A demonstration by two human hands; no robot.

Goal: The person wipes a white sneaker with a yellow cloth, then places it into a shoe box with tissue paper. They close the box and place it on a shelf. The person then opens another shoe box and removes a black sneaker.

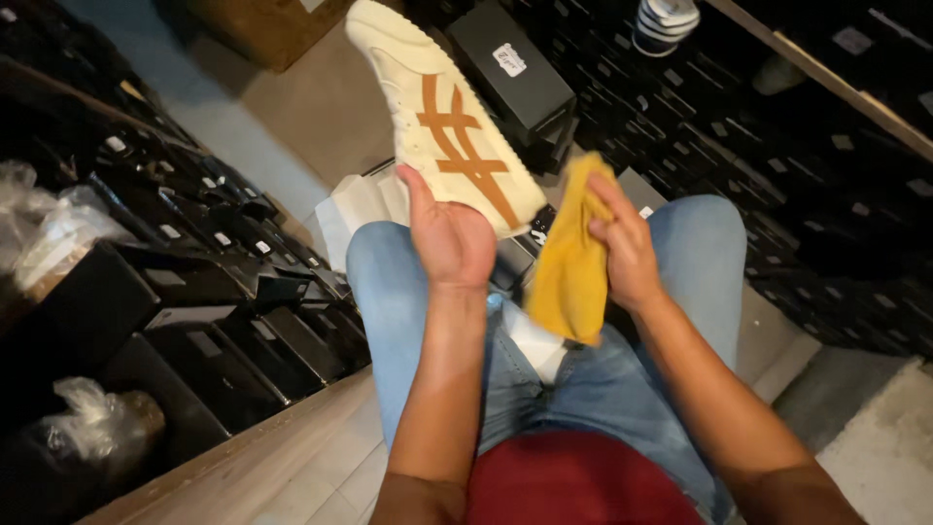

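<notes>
The cream sneaker (442, 112) with rust-orange stripes on its side was held up above the person's knees, toe pointing away and up to the left, heel end resting in the left hand (449, 236). That hand cupped the heel from below, palm up, thumb raised along the shoe's near edge and fingers wrapped out of sight behind it. Just beside the heel, the right hand (622, 243) pinched a mustard-yellow cloth (573, 258) between thumb and fingers, its upper corner touching the back of the sneaker while the rest hung down over the lap.

The person sat in blue jeans (389, 292) and a dark red top (573, 481), knees apart. Between the knees, under the shoe, white tissue paper (355, 209) lay in an open box. Stacks of black shoeboxes (224, 292) lined the left side, more black boxes (826, 165) the right, and one black box with a white label (515, 73) stood beyond the sneaker. Crumpled clear plastic bags (97, 418) sat among the left-hand stacks.
</notes>
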